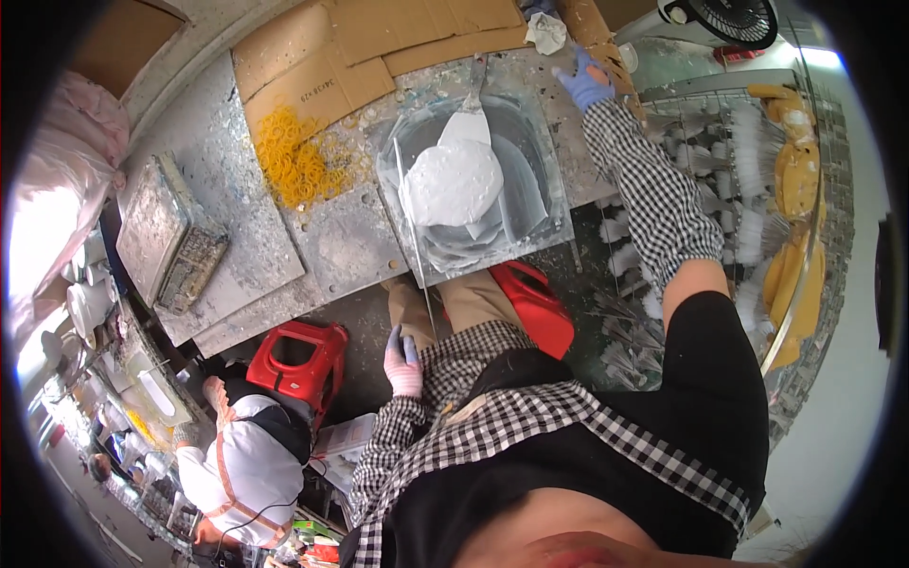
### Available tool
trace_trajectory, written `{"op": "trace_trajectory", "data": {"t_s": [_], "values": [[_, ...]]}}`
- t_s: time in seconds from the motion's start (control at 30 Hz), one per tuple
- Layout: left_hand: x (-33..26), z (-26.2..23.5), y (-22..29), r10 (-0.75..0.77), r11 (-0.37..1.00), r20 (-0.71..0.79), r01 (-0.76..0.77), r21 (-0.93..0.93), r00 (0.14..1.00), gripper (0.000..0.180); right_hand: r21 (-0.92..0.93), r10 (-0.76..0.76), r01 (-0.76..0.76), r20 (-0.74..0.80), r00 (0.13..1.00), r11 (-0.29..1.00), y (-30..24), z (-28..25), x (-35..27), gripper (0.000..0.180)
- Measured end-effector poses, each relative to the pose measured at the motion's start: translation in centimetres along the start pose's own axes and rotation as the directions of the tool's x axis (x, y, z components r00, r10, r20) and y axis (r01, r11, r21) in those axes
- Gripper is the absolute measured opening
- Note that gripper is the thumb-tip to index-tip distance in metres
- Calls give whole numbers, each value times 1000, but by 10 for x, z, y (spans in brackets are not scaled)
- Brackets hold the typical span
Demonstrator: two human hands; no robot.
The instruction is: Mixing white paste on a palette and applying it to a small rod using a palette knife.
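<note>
My right hand (591,87), in a blue glove, reaches to the far right of the bench with its fingers apart. A crumpled white tissue (546,34) lies just beyond its fingertips. My left hand (404,367), in a pink glove with grey-blue fingertips, rests low near my lap, fingers stretched forward, apparently holding nothing. Between the hands, a smeared square board (557,235) carries a thick mound of white paste (454,186). A broad scraper (470,123) lies with its blade against the paste. Along the board's left side slants a thin rod (413,227), its near end close to my left hand.
Yellow rubber bands (295,163) lie heaped on the bench beside flat cardboard (312,71). A paste-crusted block (175,241) stands at the left. Red stools (298,364) are below. Racks of brush-like white pieces (748,180) and a fan (729,19) are at right; another person (246,469) sits lower left.
</note>
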State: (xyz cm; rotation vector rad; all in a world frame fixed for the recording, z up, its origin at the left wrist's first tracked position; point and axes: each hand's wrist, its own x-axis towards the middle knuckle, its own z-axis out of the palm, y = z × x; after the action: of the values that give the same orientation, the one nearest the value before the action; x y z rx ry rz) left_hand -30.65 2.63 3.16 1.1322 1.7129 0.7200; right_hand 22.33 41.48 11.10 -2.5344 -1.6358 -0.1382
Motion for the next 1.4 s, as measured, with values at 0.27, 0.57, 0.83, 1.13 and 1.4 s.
{"op": "trace_trajectory", "data": {"t_s": [0.27, 0.57, 0.83, 1.13, 1.4], "values": [[-7, 27, -26, -192, 955, 125, 215, -206, 973, 35, 57, -73, 89, -239, 968, 994, 7, 72, 106, 20], [54, 21, 38, -298, 857, 177, 345, -384, 938, 38, 452, -243, 242, -58, 968, 858, 23, -26, -136, 30], [98, 35, 38, -273, 766, 381, 439, -470, 884, 39, 376, -314, 273, 51, 948, 885, 19, -7, -307, 25], [117, 46, 35, -359, 832, 393, 481, -276, 847, 27, 214, -254, 249, -6, 967, 944, 5, 27, -279, 18], [115, 65, 24, -299, 873, 338, 399, -280, 892, 22, 118, -295, 302, -73, 953, 946, -3, 66, -140, 28]]}}
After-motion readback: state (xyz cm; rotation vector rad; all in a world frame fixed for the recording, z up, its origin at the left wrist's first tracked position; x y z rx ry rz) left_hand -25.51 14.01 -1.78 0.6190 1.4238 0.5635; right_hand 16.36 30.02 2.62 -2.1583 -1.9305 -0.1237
